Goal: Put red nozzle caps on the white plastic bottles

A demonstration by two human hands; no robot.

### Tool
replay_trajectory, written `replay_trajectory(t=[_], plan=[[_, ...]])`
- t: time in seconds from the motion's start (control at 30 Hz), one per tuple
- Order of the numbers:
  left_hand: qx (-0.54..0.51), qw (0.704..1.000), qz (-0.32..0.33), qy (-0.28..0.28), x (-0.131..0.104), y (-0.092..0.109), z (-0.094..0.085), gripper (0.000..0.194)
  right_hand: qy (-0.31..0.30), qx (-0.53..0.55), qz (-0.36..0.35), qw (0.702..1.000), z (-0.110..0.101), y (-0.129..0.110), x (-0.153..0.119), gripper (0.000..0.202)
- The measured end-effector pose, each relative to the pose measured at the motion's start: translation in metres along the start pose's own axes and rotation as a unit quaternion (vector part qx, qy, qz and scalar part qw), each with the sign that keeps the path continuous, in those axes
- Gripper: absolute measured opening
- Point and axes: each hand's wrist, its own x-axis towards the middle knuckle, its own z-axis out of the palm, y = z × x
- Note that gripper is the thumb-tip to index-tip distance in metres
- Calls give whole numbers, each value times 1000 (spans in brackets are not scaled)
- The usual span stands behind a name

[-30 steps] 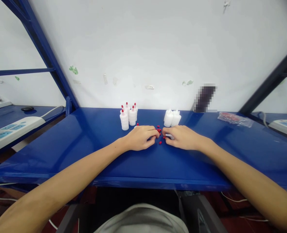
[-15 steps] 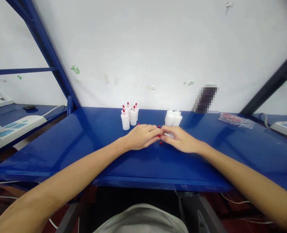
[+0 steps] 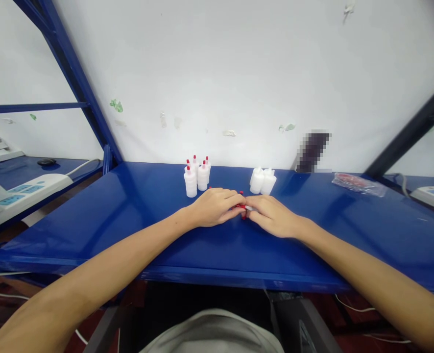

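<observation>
My left hand (image 3: 219, 207) and my right hand (image 3: 273, 214) meet low over the blue table. The left fingers pinch a small red cap (image 3: 241, 206). Between the right fingers is a white bottle, its pale nozzle (image 3: 249, 208) pointing left at the cap; the right hand hides most of its body. More red caps (image 3: 243, 216) lie around the fingertips. Several white bottles with red caps (image 3: 191, 184) stand upright behind my left hand. Beyond my right hand is a group of white bottles without red caps (image 3: 268, 183).
The blue table (image 3: 129, 196) runs back to a white wall. A clear plastic bag with red pieces (image 3: 356, 183) lies at the back right, near a pixelated dark object (image 3: 312, 152). A white power strip (image 3: 29, 193) is at left.
My right hand has rolled and dropped slightly, so the bottle's body is now covered and its nozzle shows near the left fingers. The left hand has hardly moved.
</observation>
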Motion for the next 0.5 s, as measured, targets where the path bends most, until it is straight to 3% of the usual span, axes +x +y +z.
replay_trajectory(t=[0.13,0.27,0.33,0.5], plan=[[2,1000,-1,-8,0,0,-1,26,18,-6,16,1000,3,2,-1,11],[-39,999,-17,2,0,2,-1,24,48,45,13,998,7,4,-1,33],[-97,994,-49,13,1,4,-1,22,66,81,7,994,8,4,-1,36],[-242,958,-151,15,3,5,-6,18,112,111,-16,987,9,2,-2,22]])
